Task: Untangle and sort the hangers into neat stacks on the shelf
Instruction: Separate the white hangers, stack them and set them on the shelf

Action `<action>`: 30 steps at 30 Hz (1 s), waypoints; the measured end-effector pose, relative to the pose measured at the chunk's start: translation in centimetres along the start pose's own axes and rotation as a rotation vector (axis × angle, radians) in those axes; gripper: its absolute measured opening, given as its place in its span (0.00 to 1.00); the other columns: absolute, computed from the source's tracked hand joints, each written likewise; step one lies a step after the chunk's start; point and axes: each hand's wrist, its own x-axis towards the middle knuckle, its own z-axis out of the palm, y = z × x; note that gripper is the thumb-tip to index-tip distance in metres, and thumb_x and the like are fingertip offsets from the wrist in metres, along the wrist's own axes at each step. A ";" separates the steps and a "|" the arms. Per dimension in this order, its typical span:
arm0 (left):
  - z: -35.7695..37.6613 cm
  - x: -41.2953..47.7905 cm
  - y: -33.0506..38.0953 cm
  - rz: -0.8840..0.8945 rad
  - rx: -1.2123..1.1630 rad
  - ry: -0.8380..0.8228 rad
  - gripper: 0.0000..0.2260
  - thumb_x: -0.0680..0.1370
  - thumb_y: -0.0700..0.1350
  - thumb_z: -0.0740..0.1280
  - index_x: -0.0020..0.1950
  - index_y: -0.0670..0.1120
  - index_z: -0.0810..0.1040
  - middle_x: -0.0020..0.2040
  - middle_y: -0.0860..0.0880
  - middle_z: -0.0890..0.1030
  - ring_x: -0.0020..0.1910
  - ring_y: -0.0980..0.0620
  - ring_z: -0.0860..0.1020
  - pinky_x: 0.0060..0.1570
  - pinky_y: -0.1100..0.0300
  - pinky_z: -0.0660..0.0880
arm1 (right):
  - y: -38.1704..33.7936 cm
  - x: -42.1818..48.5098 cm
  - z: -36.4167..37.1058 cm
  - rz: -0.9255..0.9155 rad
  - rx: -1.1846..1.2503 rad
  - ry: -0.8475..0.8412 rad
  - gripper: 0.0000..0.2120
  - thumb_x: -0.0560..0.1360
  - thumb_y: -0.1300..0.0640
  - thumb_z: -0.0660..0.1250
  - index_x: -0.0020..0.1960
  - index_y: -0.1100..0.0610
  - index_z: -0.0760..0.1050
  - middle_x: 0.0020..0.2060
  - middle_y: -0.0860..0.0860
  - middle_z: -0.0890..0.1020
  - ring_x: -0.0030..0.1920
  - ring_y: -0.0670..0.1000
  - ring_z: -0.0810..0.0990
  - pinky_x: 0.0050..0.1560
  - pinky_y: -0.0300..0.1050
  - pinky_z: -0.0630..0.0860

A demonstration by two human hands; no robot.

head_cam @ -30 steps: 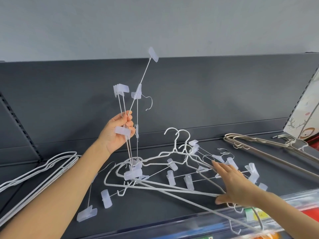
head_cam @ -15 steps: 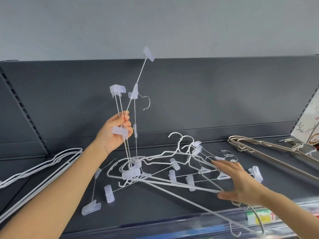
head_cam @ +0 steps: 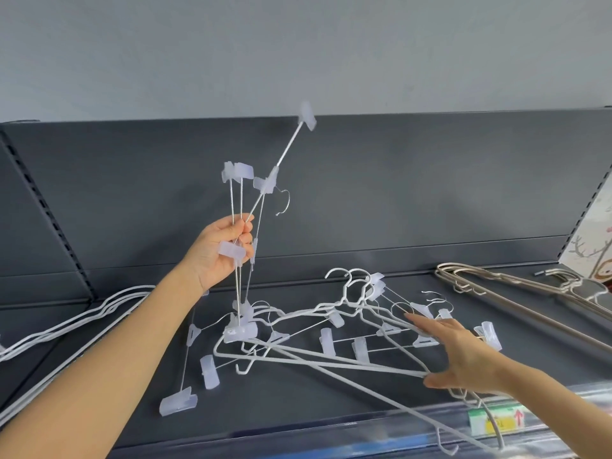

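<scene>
- The dark shelf [head_cam: 331, 415] carries everything. Its middle serves as the sorting ground, with the piles at either end, which I judge keeps sorted wire out of the knot.
- At the left end a stack of white wire hangers [head_cam: 82, 321] lies flat, nested one in another, well apart from the knot.
- At the right end a stack of beige hangers [head_cam: 516, 294] lies the same way, also apart from it.
- Between the two stacks sits the tangle [head_cam: 334, 329]: white wire hangers and clip-bar hangers crossed over each other. Two white hooks stand up at the back, and one long white hanger juts past the shelf's front edge.
- A bundle of clip hangers [head_cam: 236, 200] stands nearly upright out of the tangle's left side, its lower clips among the white wires. Held on end like this, it can probably be drawn up and out rather than dragged across.
- The left grip [head_cam: 220, 253] is clenched round the thin rods of that bundle about halfway up. The fingers are curled and one clip sits against them.
- The right grip [head_cam: 463, 356] is released and flat, its straight, spread fingers lying on the tangle's right side. The thumb is low by a white hanger's corner. It seems to pin the pile down and closes round nothing that I can see.
- One clip [head_cam: 178, 405] rests on the shelf at front left; I cannot tell whether its rod is free of the knot.
</scene>
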 end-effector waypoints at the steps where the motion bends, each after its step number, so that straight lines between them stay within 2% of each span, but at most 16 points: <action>1: -0.1 0.0 0.1 -0.013 0.046 -0.010 0.06 0.72 0.38 0.67 0.42 0.44 0.84 0.37 0.49 0.77 0.30 0.56 0.72 0.32 0.65 0.72 | 0.0 0.2 0.0 0.000 -0.048 -0.023 0.49 0.62 0.44 0.75 0.71 0.31 0.45 0.67 0.45 0.66 0.68 0.48 0.60 0.68 0.46 0.65; 2: 0.0 -0.1 0.1 -0.028 0.080 -0.032 0.04 0.70 0.40 0.71 0.42 0.44 0.84 0.37 0.49 0.77 0.30 0.56 0.72 0.32 0.64 0.72 | -0.1 0.2 -0.1 0.005 -0.087 -0.051 0.49 0.63 0.44 0.74 0.72 0.34 0.44 0.69 0.46 0.65 0.68 0.50 0.61 0.67 0.47 0.65; 4: 0.1 -0.1 0.1 -0.050 0.144 -0.055 0.09 0.65 0.42 0.75 0.43 0.43 0.84 0.37 0.49 0.78 0.30 0.55 0.72 0.32 0.63 0.72 | -0.1 0.4 -0.4 0.008 -0.087 -0.050 0.48 0.63 0.44 0.73 0.71 0.31 0.44 0.67 0.47 0.68 0.63 0.50 0.66 0.65 0.46 0.66; 7: 0.5 -0.2 0.0 -0.045 0.190 -0.031 0.06 0.71 0.38 0.68 0.47 0.41 0.81 0.36 0.49 0.77 0.30 0.55 0.72 0.31 0.64 0.71 | 0.4 0.4 -0.9 -0.003 -0.005 0.010 0.47 0.58 0.41 0.70 0.65 0.24 0.43 0.63 0.44 0.72 0.63 0.45 0.68 0.67 0.47 0.65; 11: 0.8 0.0 0.1 -0.045 0.300 -0.043 0.06 0.76 0.36 0.63 0.50 0.39 0.78 0.34 0.49 0.77 0.29 0.55 0.72 0.32 0.63 0.70 | 1.5 -0.2 -2.1 0.011 -0.046 0.016 0.48 0.57 0.40 0.70 0.67 0.27 0.44 0.60 0.41 0.74 0.61 0.42 0.68 0.66 0.47 0.62; 14: 1.0 0.3 0.1 -0.063 0.402 -0.031 0.06 0.77 0.35 0.64 0.51 0.37 0.79 0.35 0.48 0.78 0.31 0.55 0.72 0.31 0.63 0.70 | 2.7 -0.8 -2.8 0.038 -0.019 0.002 0.48 0.58 0.43 0.74 0.66 0.26 0.46 0.60 0.41 0.73 0.60 0.44 0.69 0.66 0.47 0.65; 16: 1.3 0.6 -0.3 -0.078 0.499 -0.026 0.06 0.77 0.36 0.66 0.52 0.36 0.79 0.36 0.47 0.78 0.32 0.54 0.71 0.31 0.63 0.69 | 3.6 -1.1 -3.0 0.061 0.043 0.013 0.48 0.56 0.41 0.74 0.65 0.23 0.48 0.61 0.45 0.74 0.60 0.46 0.72 0.63 0.46 0.71; 19: 1.9 1.0 -1.3 -0.101 0.667 -0.015 0.08 0.76 0.38 0.68 0.52 0.36 0.80 0.37 0.48 0.80 0.33 0.53 0.72 0.34 0.63 0.71 | 4.0 -1.6 -3.4 0.050 0.106 0.017 0.46 0.54 0.42 0.73 0.61 0.20 0.49 0.60 0.46 0.74 0.60 0.45 0.73 0.60 0.41 0.72; 23: 3.2 1.3 -3.4 -0.098 0.920 -0.041 0.06 0.77 0.41 0.68 0.48 0.39 0.82 0.35 0.52 0.82 0.34 0.55 0.73 0.34 0.63 0.72 | 4.0 -1.8 -3.5 0.019 0.124 -0.015 0.47 0.54 0.43 0.74 0.60 0.18 0.48 0.62 0.44 0.73 0.60 0.47 0.74 0.61 0.44 0.72; 26: 4.3 1.5 -5.2 -0.131 1.119 -0.091 0.08 0.77 0.42 0.67 0.43 0.39 0.81 0.24 0.54 0.78 0.28 0.56 0.72 0.36 0.61 0.71 | 4.2 -1.9 -3.9 0.000 0.093 -0.034 0.48 0.55 0.44 0.75 0.61 0.19 0.48 0.64 0.42 0.72 0.58 0.48 0.77 0.58 0.45 0.74; 28: 4.5 1.8 -6.5 -0.157 1.189 -0.100 0.07 0.76 0.40 0.67 0.40 0.40 0.81 0.21 0.54 0.76 0.23 0.55 0.69 0.30 0.64 0.67 | 4.2 -2.3 -4.6 -0.004 0.086 -0.042 0.48 0.57 0.48 0.76 0.61 0.19 0.49 0.64 0.41 0.71 0.55 0.43 0.77 0.54 0.40 0.75; 30: 4.1 2.1 -7.4 -0.190 1.199 -0.085 0.06 0.75 0.38 0.68 0.39 0.40 0.81 0.27 0.53 0.80 0.22 0.57 0.68 0.23 0.68 0.64 | 4.6 -2.5 -5.1 -0.015 0.101 -0.076 0.48 0.61 0.55 0.77 0.65 0.25 0.51 0.64 0.42 0.70 0.46 0.33 0.78 0.45 0.33 0.74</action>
